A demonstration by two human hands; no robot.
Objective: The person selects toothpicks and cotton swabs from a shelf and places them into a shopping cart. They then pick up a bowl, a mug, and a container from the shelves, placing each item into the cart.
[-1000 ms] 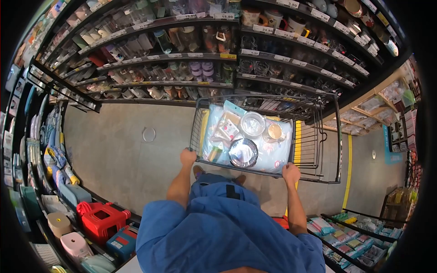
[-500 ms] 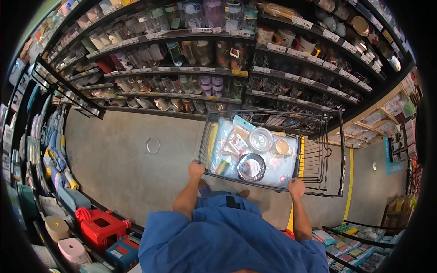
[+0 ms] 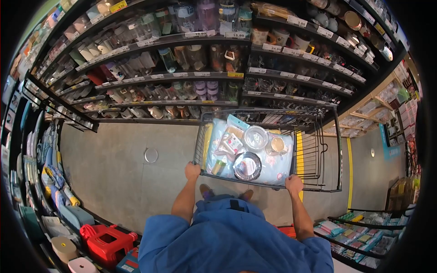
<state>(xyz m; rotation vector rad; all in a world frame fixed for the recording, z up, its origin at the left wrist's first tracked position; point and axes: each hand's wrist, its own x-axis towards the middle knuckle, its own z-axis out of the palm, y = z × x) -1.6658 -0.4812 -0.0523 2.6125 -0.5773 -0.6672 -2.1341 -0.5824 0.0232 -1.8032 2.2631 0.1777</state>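
A black wire shopping cart (image 3: 327,173) stands side-on in front of me. My left hand (image 3: 192,170) is closed around its near rim at the left corner. Farther right on the same rim, my right hand (image 3: 294,183) is wrapped in a grip. Inside the cart lies a light-blue patterned soft package (image 3: 277,164). On top of it rest a clear round plastic container (image 3: 256,138), a black-rimmed round item in wrap (image 3: 247,166), a tan-lidded jar (image 3: 277,145), a white packet (image 3: 232,143) and a small green-topped item (image 3: 219,166).
Shelves of bottles and mugs (image 3: 195,59) run along the far side. Folded textiles (image 3: 54,177) hang at left, near a red plastic stool (image 3: 107,243). Racks of packaged goods (image 3: 355,236) stand at lower right. A round floor cover (image 3: 151,155) lies in the grey floor.
The view has shifted slightly, and the cart with both hands sits a little farther left in it. My shoes show more clearly below the cart. Both hands keep their grip.
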